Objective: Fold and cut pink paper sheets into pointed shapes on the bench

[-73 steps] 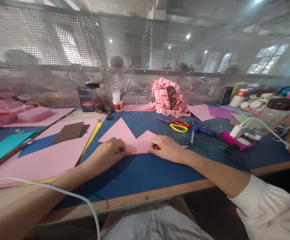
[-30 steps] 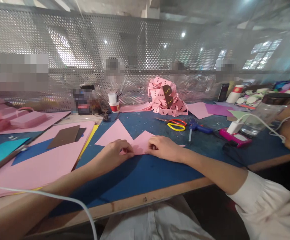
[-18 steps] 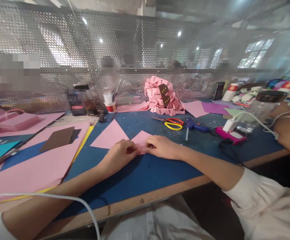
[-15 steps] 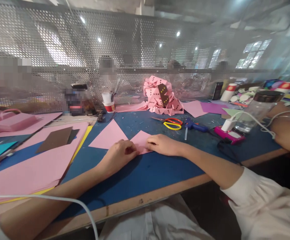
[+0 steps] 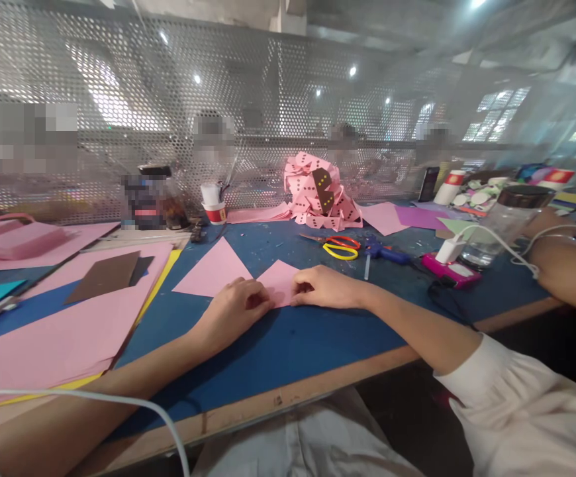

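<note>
On the blue tabletop, a small pink sheet of paper (image 5: 279,281) lies between my hands, one corner pointing away from me. My left hand (image 5: 236,306) pinches its left edge, thumb against fingers. At the right edge my right hand (image 5: 325,287) has its fingers curled and closed on the same sheet. Another pink paper square (image 5: 214,268) rests just beyond my left hand, partly covered by it. Behind them stands a pink folded-paper model (image 5: 315,189) with dark dots and a brown piece with yellow dots.
Scissors (image 5: 340,247) and a blue glue gun (image 5: 384,250) lie right of centre. A pink power strip (image 5: 451,270) and a water jar (image 5: 499,225) are farther right, near another person's arm (image 5: 573,265). Large pink sheets (image 5: 64,338) cover the left. A perforated screen (image 5: 248,86) stands behind.
My right hand's fingertips have shifted slightly toward me along the pink sheet's right edge. The left hand keeps its pinch. The camera view has turned a little.
</note>
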`<state>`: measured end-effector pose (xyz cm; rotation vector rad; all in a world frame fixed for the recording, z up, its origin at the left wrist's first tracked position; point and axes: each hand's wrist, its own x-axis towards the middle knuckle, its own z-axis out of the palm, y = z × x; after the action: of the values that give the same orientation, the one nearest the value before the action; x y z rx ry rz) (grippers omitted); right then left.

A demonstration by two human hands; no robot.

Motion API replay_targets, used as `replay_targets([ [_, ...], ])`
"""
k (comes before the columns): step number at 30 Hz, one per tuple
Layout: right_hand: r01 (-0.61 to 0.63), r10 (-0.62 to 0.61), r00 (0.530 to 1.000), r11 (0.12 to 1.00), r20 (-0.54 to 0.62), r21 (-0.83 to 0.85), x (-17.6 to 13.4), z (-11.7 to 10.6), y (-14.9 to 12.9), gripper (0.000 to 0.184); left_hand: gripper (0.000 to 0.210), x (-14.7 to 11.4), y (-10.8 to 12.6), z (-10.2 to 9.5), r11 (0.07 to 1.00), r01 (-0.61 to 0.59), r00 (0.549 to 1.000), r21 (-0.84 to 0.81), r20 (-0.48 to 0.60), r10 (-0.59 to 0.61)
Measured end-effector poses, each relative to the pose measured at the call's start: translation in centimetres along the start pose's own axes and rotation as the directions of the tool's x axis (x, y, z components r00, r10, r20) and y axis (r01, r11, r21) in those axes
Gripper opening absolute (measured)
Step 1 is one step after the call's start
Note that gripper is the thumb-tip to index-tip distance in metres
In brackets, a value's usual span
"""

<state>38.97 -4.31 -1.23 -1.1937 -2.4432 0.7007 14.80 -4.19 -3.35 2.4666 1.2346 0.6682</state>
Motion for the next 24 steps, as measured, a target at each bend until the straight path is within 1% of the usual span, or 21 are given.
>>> replay_targets([
  [7, -0.066, 0.066, 0.998, 0.998, -0.009, 0.016, -0.08, -0.09, -0.38, 0.017, 0.013, -0.16, 0.04, -0.03, 1.000, -0.026, 1.000, -0.012, -0.015, 0.026],
  [11, -0.077, 0.077, 0.997, 0.997, -0.002, -0.006, -0.02, -0.05, -0.53, 0.017, 0.007, -0.22, 0.15, 0.06, 0.997, -0.075, 0.997, -0.014, -0.028, 0.075],
  [14, -0.077, 0.077, 0.997, 0.997, 0.006, -0.017, 0.06, -0.05, -0.56, 0.015, 0.008, -0.36, 0.12, 0.19, 0.988, -0.155, 0.988, -0.027, -0.021, 0.154],
  [18, -0.086, 0.086, 0.996, 0.996, 0.012, -0.029, 0.09, -0.20, -0.83, 0.016, 0.016, -0.61, -0.21, 0.39, 0.956, -0.290, 0.957, -0.039, -0.034, 0.289],
  [24, -0.096, 0.097, 0.995, 0.993, 0.017, -0.062, 0.12, -0.18, -0.88, 0.020, 0.024, -0.62, -0.63, 0.54, 0.927, -0.376, 0.926, -0.006, -0.039, 0.375],
])
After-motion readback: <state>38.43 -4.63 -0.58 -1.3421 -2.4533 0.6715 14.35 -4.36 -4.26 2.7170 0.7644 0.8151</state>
